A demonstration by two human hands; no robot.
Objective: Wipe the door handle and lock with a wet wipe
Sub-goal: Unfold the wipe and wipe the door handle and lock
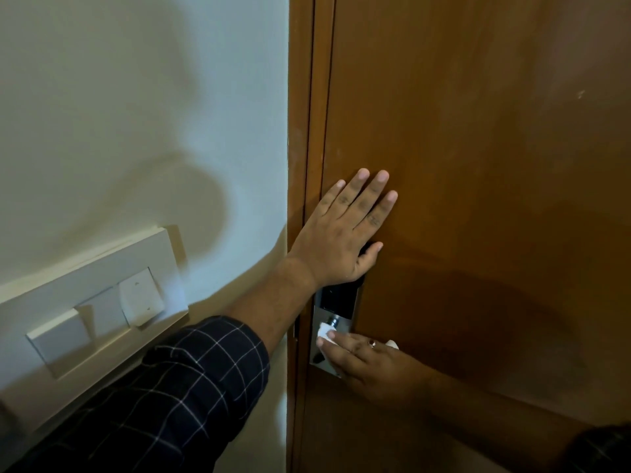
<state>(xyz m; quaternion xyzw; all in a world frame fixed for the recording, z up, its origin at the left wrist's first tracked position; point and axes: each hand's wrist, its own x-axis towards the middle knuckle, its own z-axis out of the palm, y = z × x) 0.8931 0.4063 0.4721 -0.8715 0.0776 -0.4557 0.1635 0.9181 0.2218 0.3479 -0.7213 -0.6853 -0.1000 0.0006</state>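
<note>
A brown wooden door (478, 131) fills the right side. On its left edge sits a silver and black lock plate (336, 303). My left hand (345, 230) lies flat on the door, fingers spread, covering the top of the lock. Below, my right hand (368, 363) presses a white wet wipe (324, 332) against the lower part of the lock plate, beside the handle stub (334, 321). The handle itself is mostly hidden under my right hand.
The door frame (300, 131) runs vertically left of the lock. A pale wall (136, 114) lies to the left with a white switch panel (92, 302) low on it. My left forearm in a dark checked sleeve (170, 397) crosses the bottom.
</note>
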